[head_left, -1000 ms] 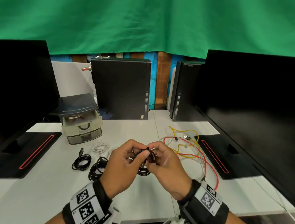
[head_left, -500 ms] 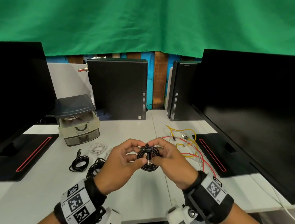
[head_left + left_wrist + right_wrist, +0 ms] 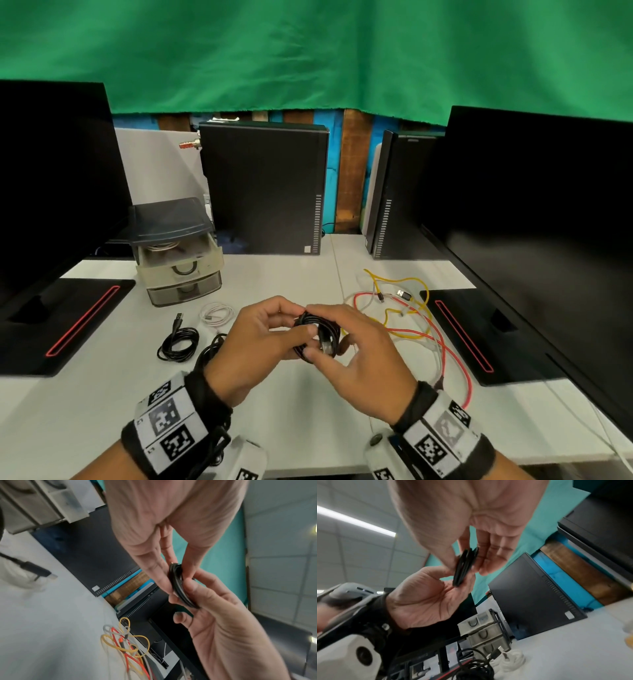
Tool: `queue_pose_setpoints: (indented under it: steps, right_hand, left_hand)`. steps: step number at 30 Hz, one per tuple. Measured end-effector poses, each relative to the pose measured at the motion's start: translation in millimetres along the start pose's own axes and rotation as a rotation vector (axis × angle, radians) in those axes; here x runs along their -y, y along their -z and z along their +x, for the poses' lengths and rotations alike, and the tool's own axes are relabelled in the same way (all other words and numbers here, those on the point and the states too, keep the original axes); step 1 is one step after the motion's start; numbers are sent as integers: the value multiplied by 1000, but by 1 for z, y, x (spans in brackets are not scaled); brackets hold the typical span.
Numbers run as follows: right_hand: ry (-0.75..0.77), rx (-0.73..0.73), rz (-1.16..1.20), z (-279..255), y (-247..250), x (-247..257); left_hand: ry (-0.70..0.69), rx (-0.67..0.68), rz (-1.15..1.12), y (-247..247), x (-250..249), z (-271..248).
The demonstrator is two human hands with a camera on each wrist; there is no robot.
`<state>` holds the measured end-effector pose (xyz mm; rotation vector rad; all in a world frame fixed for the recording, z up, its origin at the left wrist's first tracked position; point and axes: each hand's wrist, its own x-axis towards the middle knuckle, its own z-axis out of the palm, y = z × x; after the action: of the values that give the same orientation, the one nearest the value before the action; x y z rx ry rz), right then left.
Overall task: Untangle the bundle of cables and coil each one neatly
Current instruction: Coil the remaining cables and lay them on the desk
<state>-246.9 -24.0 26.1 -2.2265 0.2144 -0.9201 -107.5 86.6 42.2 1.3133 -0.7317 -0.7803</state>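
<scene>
Both hands hold a small black coiled cable (image 3: 318, 337) above the middle of the white desk (image 3: 291, 418). My left hand (image 3: 287, 320) pinches the coil's left side between thumb and fingers. My right hand (image 3: 346, 339) wraps its fingers over the far side, thumb pressing the front by a plug. The wrist views show the coil (image 3: 180, 585) (image 3: 464, 568) edge-on between the fingers of both hands. A loose tangle of red, yellow and white cables (image 3: 404, 315) (image 3: 126, 645) lies on the desk to the right.
Two coiled black cables (image 3: 178, 344) (image 3: 209, 353) and a white coil (image 3: 215, 313) lie left of my hands. A small drawer unit (image 3: 178, 253) stands behind them. Monitors (image 3: 534, 219) flank the desk, with two computer towers (image 3: 263, 192) at the back.
The hands have kept the black coil and turned it slightly. My right thumb has slid down across its front, and the left thumb now presses the coil's left edge.
</scene>
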Motion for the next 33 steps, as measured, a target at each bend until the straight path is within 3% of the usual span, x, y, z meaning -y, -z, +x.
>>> queue_pose_setpoints:
  steps: [3,7,12,17,25,33]
  right_hand:
    - [56,-127,0,1,-2,-5]
    - [193,-242,-208,2,-2,-10]
    - [412,-327,-661,2,1,-18]
    - [341,-270,-792,3,-1,-21]
    - [177,-136,-596,4,5,-16]
    - [-67,129,-150,1,5,-10]
  left_hand:
    - [66,73,-125,1,-6,-1]
    - [124,87,-247,0,-6,1]
    - [51,-50,-64,-5,1,1]
    - [-14,-148,-20,-5,7,3]
    - [-20,-183,71,2,15,10]
    - [-33,-16,124,8,10,8]
